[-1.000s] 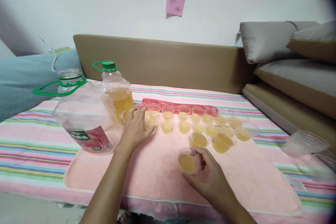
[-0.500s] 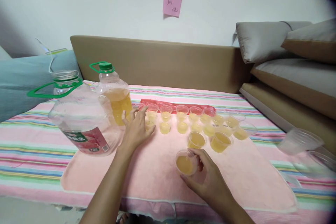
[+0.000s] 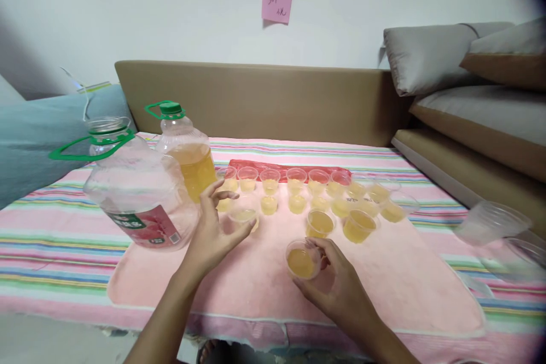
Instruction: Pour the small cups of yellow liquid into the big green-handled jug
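Amber-filled cup: toward the pink cloth's front edge, in the right hand's grip. Farther back, left hand at a second cup, thumb beside its rim; firmness of grip cannot be determined. Rows of cups stand toward the far edge.

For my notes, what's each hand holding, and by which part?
Right hand: a cup of yellow liquid, by its side. Left hand: at a paler cup; whether it's held can't be told.
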`<action>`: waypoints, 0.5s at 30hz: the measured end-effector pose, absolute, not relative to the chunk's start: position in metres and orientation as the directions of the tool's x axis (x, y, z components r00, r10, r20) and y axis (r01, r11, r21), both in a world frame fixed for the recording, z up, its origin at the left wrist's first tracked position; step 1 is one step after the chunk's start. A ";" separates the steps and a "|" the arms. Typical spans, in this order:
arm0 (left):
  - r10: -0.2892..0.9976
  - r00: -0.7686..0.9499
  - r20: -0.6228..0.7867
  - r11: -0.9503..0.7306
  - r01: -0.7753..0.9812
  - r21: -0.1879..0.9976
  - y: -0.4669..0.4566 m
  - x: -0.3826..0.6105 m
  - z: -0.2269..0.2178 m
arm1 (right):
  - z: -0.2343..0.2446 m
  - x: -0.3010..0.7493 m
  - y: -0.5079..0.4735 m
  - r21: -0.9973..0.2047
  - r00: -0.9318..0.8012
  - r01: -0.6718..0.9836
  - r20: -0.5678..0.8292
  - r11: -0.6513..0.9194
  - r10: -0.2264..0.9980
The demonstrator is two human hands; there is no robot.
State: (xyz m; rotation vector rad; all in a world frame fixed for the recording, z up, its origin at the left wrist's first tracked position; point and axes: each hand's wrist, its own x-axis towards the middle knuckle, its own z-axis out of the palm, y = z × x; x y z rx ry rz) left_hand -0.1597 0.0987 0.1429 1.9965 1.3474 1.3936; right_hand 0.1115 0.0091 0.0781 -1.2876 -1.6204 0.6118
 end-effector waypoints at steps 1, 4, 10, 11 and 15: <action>0.862 0.058 0.503 -0.476 0.429 0.768 0.094 -0.157 0.142 | 0.078 0.111 0.009 -0.830 0.004 0.459 0.359 0.317 0.933; 0.899 0.074 0.432 -0.438 0.186 0.880 0.086 -0.149 0.138 | 0.076 0.110 0.009 -0.832 0.016 0.456 0.361 0.315 0.932; 0.896 0.103 0.431 -0.440 0.075 0.895 0.076 -0.135 0.132 | 0.075 0.108 0.009 -0.856 0.045 0.426 0.346 0.295 0.937; 0.890 0.117 0.440 -0.451 0.095 0.887 0.074 -0.133 0.131 | 0.076 0.107 0.009 -0.862 0.047 0.420 0.334 0.285 0.941; 0.858 0.191 0.477 -0.511 0.225 0.829 0.065 -0.130 0.125 | 0.080 0.105 0.012 -0.873 0.060 0.414 0.310 0.259 0.949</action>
